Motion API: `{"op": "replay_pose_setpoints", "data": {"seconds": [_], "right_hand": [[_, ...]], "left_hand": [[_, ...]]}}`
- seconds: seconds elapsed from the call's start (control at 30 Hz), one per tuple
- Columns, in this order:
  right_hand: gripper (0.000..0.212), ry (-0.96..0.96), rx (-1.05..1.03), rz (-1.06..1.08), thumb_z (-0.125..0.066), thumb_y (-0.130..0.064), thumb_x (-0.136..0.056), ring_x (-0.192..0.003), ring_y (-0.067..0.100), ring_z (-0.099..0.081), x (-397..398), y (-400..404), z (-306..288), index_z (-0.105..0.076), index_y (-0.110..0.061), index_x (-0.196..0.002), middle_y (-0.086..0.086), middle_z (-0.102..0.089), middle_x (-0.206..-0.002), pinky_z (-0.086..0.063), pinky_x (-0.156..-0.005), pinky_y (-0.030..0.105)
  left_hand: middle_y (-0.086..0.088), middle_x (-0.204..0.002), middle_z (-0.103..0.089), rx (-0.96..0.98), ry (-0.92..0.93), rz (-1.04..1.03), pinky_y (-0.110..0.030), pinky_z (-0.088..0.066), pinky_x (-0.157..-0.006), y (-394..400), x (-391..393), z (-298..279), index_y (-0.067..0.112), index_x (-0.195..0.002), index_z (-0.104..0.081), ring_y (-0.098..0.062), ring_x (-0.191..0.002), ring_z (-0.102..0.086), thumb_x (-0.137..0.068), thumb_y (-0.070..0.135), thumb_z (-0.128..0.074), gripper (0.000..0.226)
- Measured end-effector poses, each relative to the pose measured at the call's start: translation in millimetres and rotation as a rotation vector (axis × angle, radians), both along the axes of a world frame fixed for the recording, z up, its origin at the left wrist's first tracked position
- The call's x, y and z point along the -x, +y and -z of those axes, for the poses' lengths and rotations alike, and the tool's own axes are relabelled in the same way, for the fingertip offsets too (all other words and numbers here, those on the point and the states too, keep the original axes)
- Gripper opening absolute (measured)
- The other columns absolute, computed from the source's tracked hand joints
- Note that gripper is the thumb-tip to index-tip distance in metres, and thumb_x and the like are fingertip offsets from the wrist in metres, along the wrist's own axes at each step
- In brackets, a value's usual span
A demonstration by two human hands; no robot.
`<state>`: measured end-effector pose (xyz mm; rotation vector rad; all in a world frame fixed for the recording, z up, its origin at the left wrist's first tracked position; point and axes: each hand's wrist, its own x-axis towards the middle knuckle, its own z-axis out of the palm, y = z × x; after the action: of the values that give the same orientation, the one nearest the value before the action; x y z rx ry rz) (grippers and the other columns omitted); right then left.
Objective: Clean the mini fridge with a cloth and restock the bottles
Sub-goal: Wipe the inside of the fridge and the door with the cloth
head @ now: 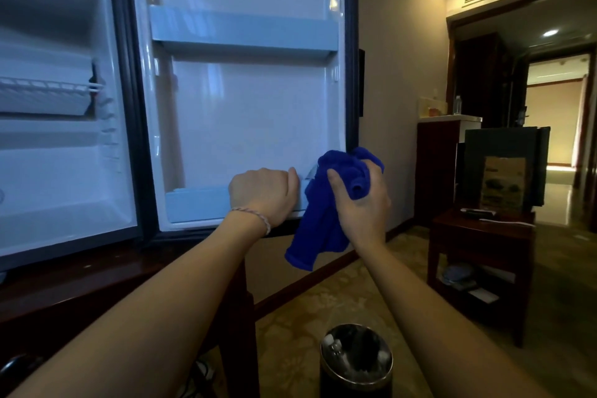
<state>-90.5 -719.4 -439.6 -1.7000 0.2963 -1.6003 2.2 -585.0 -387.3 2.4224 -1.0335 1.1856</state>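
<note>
Two hands: both at the lower right corner of the open fridge door point(242, 113).
Left hand point(263, 194): fingers curled over the rim of the lower door shelf point(197, 203), gripping it.
Right hand point(358, 200): closed round a bunched blue cloth point(323, 220); a loose tail hangs below the door's bottom edge.
Fridge point(58, 145): cavity open at left, wire rack point(45, 87) at mid height; no bottles visible inside or on either door shelf.
Upper door shelf point(239, 29): bare, near the door's top edge.
Bottles: none in reach; one small bottle point(457, 105), far off on a counter at right, too small to identify.
Stage, judged: wiping the door lining; restocking not started.
Risk 1: a pull on the lower shelf may unclip it; cause, the left hand's grip bearing on a thin plastic rim.
Risk 2: the hanging tail may miss the corner seam or snag on the black door seal point(352, 74).
Risk 3: the bin point(355, 362) stands on the floor directly below the forearms; a step forward may knock it.
Surface: fridge sits on a dark wooden cabinet point(97, 287); the door overhangs its right edge.
Room: patterned carpet, dim ceiling lights, low wooden side table point(481, 236) at right, corridor beyond.
</note>
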Motion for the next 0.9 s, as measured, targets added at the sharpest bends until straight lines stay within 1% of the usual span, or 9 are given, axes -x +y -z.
{"op": "replay_pose_setpoints", "data": {"seconds": [0.07, 0.17, 0.3, 0.37, 0.43, 0.53, 0.63, 0.77, 0.9], "right_hand": [[0.059, -0.009, -0.042, -0.021, -0.068, -0.057, -0.086, -0.11, 0.006, -0.058, -1, 1, 17, -0.048, -0.031, -0.134, -0.009, -0.059, -0.124, -0.048, -0.085, 0.016], [0.053, -0.031, -0.123, -0.062, -0.07, -0.052, -0.087, -0.108, 0.002, -0.057, -5, 5, 33, -0.051, -0.029, -0.131, -0.009, -0.059, -0.121, -0.046, -0.078, 0.006], [0.044, -0.043, -0.104, -0.035, -0.069, -0.05, -0.089, -0.1, 0.002, -0.058, -2, 7, 12, -0.052, -0.03, -0.124, -0.008, -0.061, -0.115, -0.043, -0.079, 0.006], [0.042, -0.042, 0.0, -0.031, -0.069, -0.054, -0.087, -0.097, 0.005, -0.061, 0, 2, -18, -0.052, -0.033, -0.12, -0.007, -0.062, -0.11, -0.047, -0.084, 0.016], [0.042, -0.037, 0.108, -0.013, -0.067, -0.057, -0.085, -0.097, 0.011, -0.063, 2, -6, -59, -0.053, -0.034, -0.116, -0.004, -0.064, -0.108, -0.05, -0.088, 0.027], [0.04, -0.067, 0.235, 0.033, -0.068, -0.055, -0.084, -0.098, 0.013, -0.061, 7, -12, -127, -0.055, -0.031, -0.113, -0.004, -0.063, -0.107, -0.051, -0.092, 0.035], [0.047, -0.125, 0.318, 0.073, -0.07, -0.052, -0.084, -0.102, 0.011, -0.06, 11, -11, -168, -0.057, -0.024, -0.12, -0.006, -0.063, -0.111, -0.051, -0.093, 0.032], [0.047, -0.103, 0.358, 0.106, -0.068, -0.051, -0.086, -0.104, 0.013, -0.06, 11, -9, -150, -0.055, -0.026, -0.124, -0.004, -0.062, -0.114, -0.05, -0.093, 0.03], [0.045, -0.117, 0.338, 0.122, -0.072, -0.043, -0.089, -0.101, 0.009, -0.06, 15, -1, -100, -0.056, -0.022, -0.125, 0.0, -0.063, -0.114, -0.041, -0.089, 0.008]], "left_hand": [[0.003, -0.061, -0.045, 0.008, -0.018, -0.003, -0.03, -0.039, -0.06, -1, 0, 1, 0.02, -0.076, -0.064, -0.024, -0.061, -0.049, -0.104, 0.043, -0.017, 0.059], [0.001, -0.063, -0.045, -0.002, -0.035, -0.009, -0.031, -0.036, -0.059, -1, 0, 3, 0.02, -0.078, -0.065, -0.026, -0.062, -0.046, -0.105, 0.042, -0.019, 0.058], [-0.001, -0.068, -0.053, -0.007, -0.073, -0.02, -0.031, -0.034, -0.059, 0, 2, 6, 0.019, -0.081, -0.066, -0.028, -0.063, -0.049, -0.105, 0.041, -0.02, 0.057], [-0.004, -0.075, -0.063, -0.002, -0.088, -0.02, -0.031, -0.035, -0.06, 2, 3, 6, 0.02, -0.082, -0.067, -0.031, -0.069, -0.057, -0.105, 0.041, -0.021, 0.056], [-0.005, -0.08, -0.068, 0.005, -0.088, -0.014, -0.031, -0.036, -0.061, 3, 3, 6, 0.02, -0.082, -0.066, -0.031, -0.069, -0.057, -0.104, 0.043, -0.022, 0.055], [-0.001, -0.069, -0.058, -0.012, -0.096, -0.011, -0.03, -0.038, -0.059, 8, 3, 5, 0.021, -0.08, -0.065, -0.026, -0.061, -0.048, -0.104, 0.044, -0.021, 0.055], [0.003, -0.065, -0.052, -0.016, -0.078, 0.006, -0.03, -0.04, -0.06, 14, 4, 5, 0.021, -0.079, -0.063, -0.026, -0.061, -0.05, -0.104, 0.043, -0.019, 0.055], [0.004, -0.062, -0.051, -0.011, -0.084, 0.011, -0.029, -0.034, -0.056, 16, 2, 6, 0.021, -0.078, -0.062, -0.026, -0.059, -0.05, -0.104, 0.043, -0.018, 0.055], [0.004, -0.062, -0.052, 0.009, -0.105, 0.019, -0.028, -0.041, -0.059, 17, 3, 7, 0.022, -0.077, -0.061, -0.026, -0.06, -0.054, -0.104, 0.043, -0.018, 0.055]]}}
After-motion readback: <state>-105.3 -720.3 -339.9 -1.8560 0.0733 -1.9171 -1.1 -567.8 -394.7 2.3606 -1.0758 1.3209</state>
